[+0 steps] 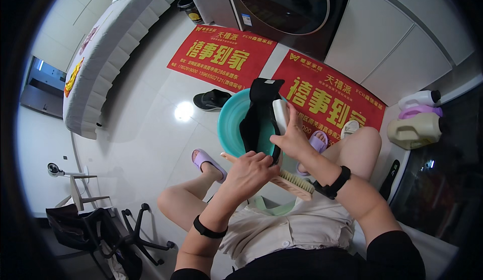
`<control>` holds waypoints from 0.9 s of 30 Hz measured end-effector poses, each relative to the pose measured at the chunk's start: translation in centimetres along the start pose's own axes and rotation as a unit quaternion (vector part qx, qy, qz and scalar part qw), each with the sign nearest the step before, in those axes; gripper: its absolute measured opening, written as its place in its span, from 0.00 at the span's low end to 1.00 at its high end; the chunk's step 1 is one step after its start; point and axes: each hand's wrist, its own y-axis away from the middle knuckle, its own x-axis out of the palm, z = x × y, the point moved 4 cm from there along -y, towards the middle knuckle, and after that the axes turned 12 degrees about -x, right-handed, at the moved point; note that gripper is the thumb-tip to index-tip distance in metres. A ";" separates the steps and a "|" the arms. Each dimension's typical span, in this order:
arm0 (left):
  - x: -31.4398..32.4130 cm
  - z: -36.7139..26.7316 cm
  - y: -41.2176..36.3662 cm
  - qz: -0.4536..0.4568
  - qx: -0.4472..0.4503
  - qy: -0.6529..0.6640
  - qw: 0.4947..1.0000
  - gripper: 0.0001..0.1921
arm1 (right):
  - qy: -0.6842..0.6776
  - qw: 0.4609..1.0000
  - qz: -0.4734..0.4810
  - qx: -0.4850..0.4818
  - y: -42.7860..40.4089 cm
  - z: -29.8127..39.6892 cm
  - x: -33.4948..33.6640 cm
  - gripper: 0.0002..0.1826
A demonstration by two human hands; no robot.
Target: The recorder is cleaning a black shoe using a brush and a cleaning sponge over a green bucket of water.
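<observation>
A black fabric shoe, its tongue or upper spread upward, is held over a teal plastic basin on the floor. My left hand grips the shoe's near end. Under that same palm runs a wooden scrubbing brush with pale bristles, its handle poking out at the left. In my right hand is a white block, probably a bar of soap, pressed against the shoe's right edge. Another black shoe rests on the tiles left of the basin.
Red mats with yellow writing lie before a front-loading washing machine. Detergent jugs and a black insole are at the right. A bed and an office chair base stand left. Purple slippers are on my feet.
</observation>
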 end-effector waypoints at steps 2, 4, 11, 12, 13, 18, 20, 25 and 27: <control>0.1 -0.1 0.1 -0.004 -0.003 -0.002 1.000 0.03 | -0.063 0.997 -0.016 0.037 0.0 -1.2 0.5 0.59; 0.2 -0.1 0.2 0.001 -0.014 -0.002 1.000 0.03 | -0.074 0.996 -0.020 0.047 -0.1 -2.0 0.7 0.58; -0.4 1.9 1.0 -0.042 -0.072 0.228 0.970 0.27 | -0.328 0.935 -0.070 0.119 0.2 -1.1 0.2 0.53; -0.1 2.5 1.3 -0.043 -0.074 0.227 0.970 0.27 | -0.307 0.940 -0.061 0.136 0.3 -0.9 0.1 0.52; 0.3 3.8 1.7 -0.087 -0.120 0.309 0.939 0.24 | -0.326 0.935 -0.088 0.105 0.3 -2.2 0.9 0.52; -0.4 9.1 0.0 -0.116 -0.412 0.603 0.673 0.19 | -0.328 0.939 -0.077 0.073 0.5 -0.1 0.9 0.51; 0.4 10.9 -1.4 -0.095 -0.409 0.626 0.657 0.18 | -0.289 0.954 -0.077 0.037 1.2 0.4 1.2 0.51; 0.3 10.8 -4.0 -0.039 -0.383 0.671 0.634 0.14 | -0.170 0.982 -0.072 -0.029 2.7 -0.2 2.6 0.49; 0.8 11.0 -3.8 -0.031 -0.386 0.681 0.621 0.14 | -0.200 0.977 -0.079 -0.006 2.8 -0.8 3.0 0.48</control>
